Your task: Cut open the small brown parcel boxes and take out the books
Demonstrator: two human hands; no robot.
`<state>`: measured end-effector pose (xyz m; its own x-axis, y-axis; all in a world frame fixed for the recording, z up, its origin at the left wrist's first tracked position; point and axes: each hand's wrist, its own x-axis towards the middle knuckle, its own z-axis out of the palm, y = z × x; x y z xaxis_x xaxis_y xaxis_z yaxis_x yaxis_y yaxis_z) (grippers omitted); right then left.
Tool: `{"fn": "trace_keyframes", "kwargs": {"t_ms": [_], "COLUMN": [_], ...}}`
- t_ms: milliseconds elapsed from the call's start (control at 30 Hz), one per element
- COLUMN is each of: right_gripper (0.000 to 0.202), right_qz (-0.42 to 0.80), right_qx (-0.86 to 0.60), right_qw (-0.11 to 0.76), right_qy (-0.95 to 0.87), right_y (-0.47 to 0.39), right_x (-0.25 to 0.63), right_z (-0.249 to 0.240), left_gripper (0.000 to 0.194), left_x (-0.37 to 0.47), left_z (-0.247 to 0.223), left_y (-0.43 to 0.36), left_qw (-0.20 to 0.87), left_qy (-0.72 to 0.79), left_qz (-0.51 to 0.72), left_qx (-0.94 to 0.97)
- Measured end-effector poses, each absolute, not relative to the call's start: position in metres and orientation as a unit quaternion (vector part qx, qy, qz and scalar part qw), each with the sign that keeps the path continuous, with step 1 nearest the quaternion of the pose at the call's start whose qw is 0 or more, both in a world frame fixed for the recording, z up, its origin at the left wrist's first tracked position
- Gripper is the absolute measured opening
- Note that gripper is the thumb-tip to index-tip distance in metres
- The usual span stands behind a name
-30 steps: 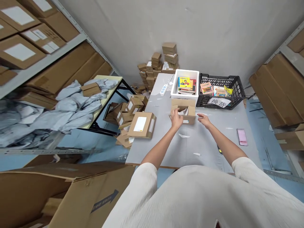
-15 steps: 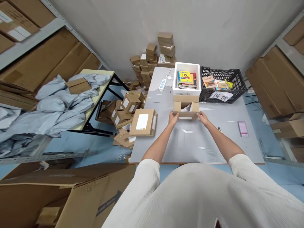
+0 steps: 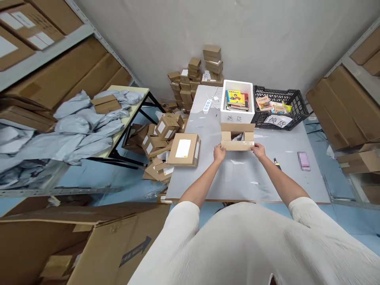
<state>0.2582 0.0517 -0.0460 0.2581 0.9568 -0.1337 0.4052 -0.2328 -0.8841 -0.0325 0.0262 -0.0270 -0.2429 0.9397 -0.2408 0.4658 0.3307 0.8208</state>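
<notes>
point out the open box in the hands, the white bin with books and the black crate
open box (image 3: 237,146), head view, front flap
white bin (image 3: 236,118), head view, front wall
black crate (image 3: 259,121), head view, front wall

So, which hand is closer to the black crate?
Right. The right hand is in front of the black crate; the left hand is farther left, across the open box.

Open carton (image 3: 237,145): located before the bin (image 3: 237,117). Books (image 3: 235,97) lie in the bin; crate (image 3: 292,122) stands immediately right. Closed carton (image 3: 183,150) occupies the left edge of the table (image 3: 208,186) (power strip (image 3: 207,106) noted behind, left of the bin).
</notes>
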Motion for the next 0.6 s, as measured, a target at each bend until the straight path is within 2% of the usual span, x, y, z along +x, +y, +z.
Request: {"fn": "trace_keyframes", "kwargs": {"t_ms": [267, 433, 600], "right_gripper": [0.045, 0.049, 0.051], "right_qz": [0.406, 0.43, 0.435], "right_qx": [-0.673, -0.641, -0.583], "right_qw": [0.404, 0.408, 0.427], "right_qy": [-0.468, -0.488, -0.537], "right_y": [0.037, 0.026, 0.018], "right_x": [0.264, 0.251, 0.213], "right_z": [-0.018, -0.006, 0.016], "left_gripper": [0.045, 0.044, 0.058], "left_x": [-0.024, -0.032, -0.059], "left_z": [-0.004, 0.016, 0.037], "left_y": [-0.014, -0.045, -0.072], "left_qw": [0.338, 0.278, 0.215], "left_qy": [0.709, 0.717, 0.729], "left_qz": [0.361, 0.385, 0.43], "left_qx": [0.503, 0.511, 0.487]}}
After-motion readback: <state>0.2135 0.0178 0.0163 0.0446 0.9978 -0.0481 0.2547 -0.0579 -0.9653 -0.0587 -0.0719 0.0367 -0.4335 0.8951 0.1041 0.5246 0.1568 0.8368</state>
